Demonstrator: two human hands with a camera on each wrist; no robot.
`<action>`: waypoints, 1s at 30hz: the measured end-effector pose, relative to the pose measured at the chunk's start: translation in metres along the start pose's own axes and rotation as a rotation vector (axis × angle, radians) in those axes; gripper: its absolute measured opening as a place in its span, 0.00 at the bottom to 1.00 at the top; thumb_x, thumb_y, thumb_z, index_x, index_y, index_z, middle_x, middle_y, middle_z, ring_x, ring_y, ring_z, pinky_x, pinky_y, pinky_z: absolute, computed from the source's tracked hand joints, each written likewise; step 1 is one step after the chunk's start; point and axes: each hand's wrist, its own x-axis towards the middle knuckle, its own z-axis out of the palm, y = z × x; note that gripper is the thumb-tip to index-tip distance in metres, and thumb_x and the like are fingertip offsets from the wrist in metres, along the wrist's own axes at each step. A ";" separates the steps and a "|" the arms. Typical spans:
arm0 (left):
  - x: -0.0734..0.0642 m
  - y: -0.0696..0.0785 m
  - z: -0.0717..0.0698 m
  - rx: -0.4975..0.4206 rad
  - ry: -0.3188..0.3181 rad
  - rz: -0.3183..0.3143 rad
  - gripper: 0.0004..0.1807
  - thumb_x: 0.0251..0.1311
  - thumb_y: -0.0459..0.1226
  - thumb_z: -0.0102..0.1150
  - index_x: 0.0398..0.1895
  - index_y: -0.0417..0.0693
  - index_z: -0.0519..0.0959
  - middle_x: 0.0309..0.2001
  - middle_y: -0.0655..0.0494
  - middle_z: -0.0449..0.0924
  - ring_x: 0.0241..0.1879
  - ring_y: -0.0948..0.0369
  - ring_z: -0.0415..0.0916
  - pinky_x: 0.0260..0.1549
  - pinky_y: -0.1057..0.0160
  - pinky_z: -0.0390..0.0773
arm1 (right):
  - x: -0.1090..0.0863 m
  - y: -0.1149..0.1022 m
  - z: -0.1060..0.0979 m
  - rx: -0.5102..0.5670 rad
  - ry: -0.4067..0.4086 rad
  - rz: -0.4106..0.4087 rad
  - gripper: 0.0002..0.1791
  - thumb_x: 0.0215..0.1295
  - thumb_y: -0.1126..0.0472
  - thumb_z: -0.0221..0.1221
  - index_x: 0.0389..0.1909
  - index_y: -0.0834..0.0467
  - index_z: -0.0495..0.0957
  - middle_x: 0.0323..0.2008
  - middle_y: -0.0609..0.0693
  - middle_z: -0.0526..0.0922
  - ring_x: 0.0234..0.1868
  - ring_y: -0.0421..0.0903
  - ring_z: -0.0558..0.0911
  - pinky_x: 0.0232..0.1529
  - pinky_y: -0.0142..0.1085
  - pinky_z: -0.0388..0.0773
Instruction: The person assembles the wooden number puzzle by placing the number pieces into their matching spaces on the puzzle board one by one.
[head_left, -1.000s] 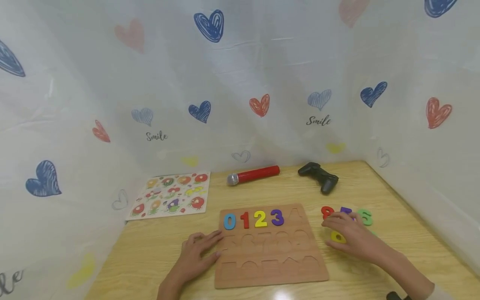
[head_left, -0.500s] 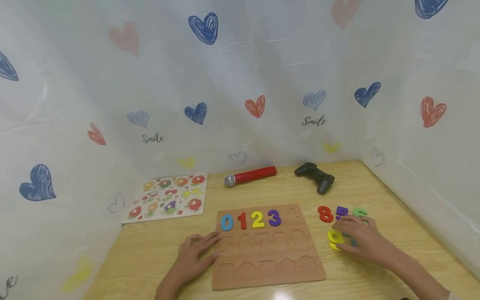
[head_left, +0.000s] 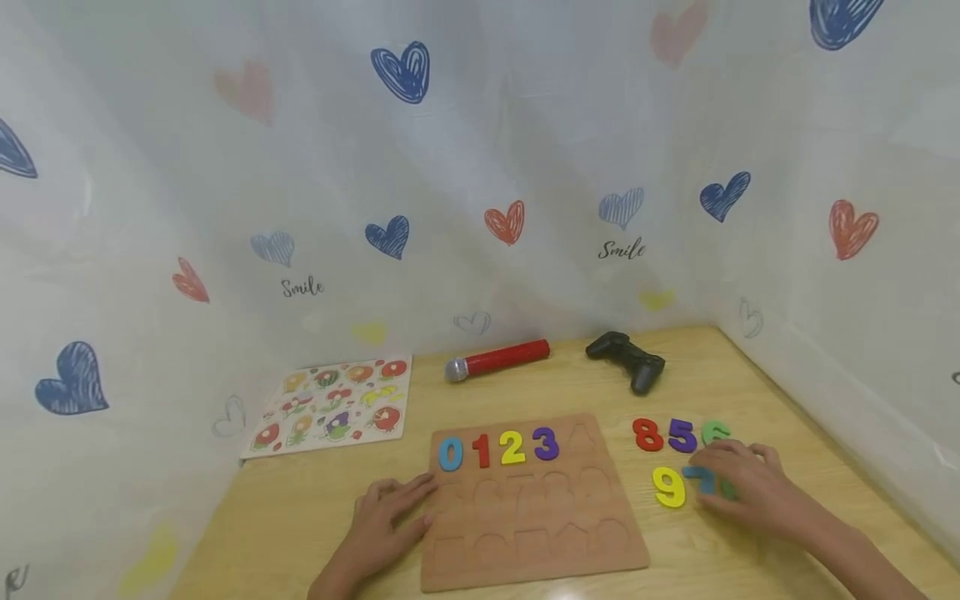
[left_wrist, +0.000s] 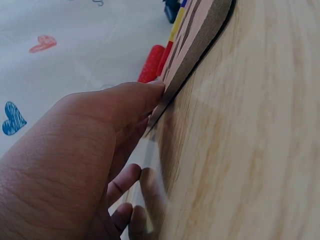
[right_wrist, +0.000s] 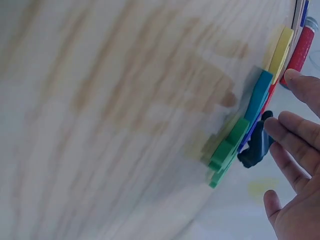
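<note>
A wooden number puzzle board lies on the table, with the 0, 1, 2 and 3 in its top row. My left hand touches the board's left edge with thumb and fingertips. On the right, my right hand hovers over loose number pieces, fingers relaxed and holding nothing. Beneath it are the blue 7 and a partly hidden green piece; the light green 6 is partly covered. Nearby lie the yellow 9, red 8 and purple 5.
Toward the back stand a red toy microphone and a black game controller. At the back left lies a fruit picture board. A white heart-printed curtain encloses the table's back and sides.
My right hand has moved rightward across the loose pieces, uncovering the 8, 5, 9 and part of the 7. My left hand stays at the board's edge. The view has shifted slightly.
</note>
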 end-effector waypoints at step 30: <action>-0.001 0.002 -0.001 -0.003 -0.014 -0.015 0.25 0.65 0.54 0.61 0.66 0.65 0.77 0.69 0.68 0.69 0.56 0.60 0.60 0.50 0.44 0.58 | -0.025 0.039 -0.009 -0.015 -0.079 0.096 0.27 0.49 0.50 0.76 0.51 0.53 0.82 0.50 0.51 0.83 0.56 0.58 0.71 0.48 0.63 0.56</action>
